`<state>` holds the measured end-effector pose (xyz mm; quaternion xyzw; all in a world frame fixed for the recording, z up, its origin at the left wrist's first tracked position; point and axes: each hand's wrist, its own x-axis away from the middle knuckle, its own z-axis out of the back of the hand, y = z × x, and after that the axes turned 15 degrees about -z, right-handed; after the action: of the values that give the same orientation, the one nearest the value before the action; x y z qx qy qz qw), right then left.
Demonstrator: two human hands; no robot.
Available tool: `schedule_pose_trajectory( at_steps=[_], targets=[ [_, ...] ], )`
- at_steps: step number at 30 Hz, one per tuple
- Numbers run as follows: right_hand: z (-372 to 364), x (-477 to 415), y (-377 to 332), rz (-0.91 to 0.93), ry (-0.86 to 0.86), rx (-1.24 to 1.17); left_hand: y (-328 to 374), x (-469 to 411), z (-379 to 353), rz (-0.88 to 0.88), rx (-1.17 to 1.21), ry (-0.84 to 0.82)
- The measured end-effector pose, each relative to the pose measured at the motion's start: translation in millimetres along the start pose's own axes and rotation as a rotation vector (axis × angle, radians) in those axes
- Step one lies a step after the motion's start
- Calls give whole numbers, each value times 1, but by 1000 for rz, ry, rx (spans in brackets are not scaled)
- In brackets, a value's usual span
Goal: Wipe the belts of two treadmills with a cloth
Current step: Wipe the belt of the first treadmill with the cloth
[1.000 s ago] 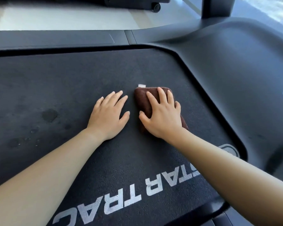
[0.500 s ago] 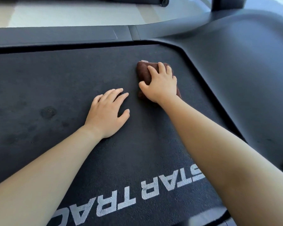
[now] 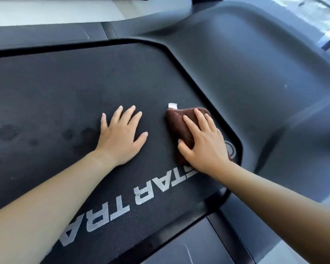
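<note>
We are in the middle of wiping the first belt, by our judgement, and far from done. Our right hand (image 3: 204, 143) lies flat on the folded dark-brown terry cloth (image 3: 177, 121), its grip spread, fingers straight and pressing the cloth down onto the black textured treadmill belt (image 3: 84, 82). It pinches nothing. The cloth sits near the belt's right edge, just beside the curved grey plastic side cover (image 3: 255, 73), with its small white tag (image 3: 172, 105) pointing away from us. Our left hand (image 3: 120, 136) rests palm-down on the bare belt, grip spread too, holding nothing and seemingly bracing us. To its left several dull dark spots (image 3: 7, 132) mark the belt, so that stretch looks unwiped. The white printed lettering (image 3: 141, 191) nearer us shows no clear sign either way. No second treadmill's belt is in view, so we count that one as left to do.
</note>
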<state>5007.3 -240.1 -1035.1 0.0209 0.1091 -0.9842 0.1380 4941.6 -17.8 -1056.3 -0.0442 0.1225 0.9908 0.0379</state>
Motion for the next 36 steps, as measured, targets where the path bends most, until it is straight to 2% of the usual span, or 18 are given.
schedule_pose_trajectory(
  at_steps=[4,8,13,20,26,36],
  targets=[
    [9,-1,14,-72,-7,0,2,4,0,-4,6,19],
    [11,4,9,-61,-26,-12,5,13,0,-19,9,31],
    [13,49,6,-16,-70,-54,6,23,2,-61,13,19],
    [0,102,-25,-22,-4,-56,1,39,5,-126,22,15],
    [-7,73,-42,-62,-1,-69,-9,53,11,-157,41,11],
    [-34,-10,-115,138,42,-59,-67,67,26,38,-26,18]
  ],
)
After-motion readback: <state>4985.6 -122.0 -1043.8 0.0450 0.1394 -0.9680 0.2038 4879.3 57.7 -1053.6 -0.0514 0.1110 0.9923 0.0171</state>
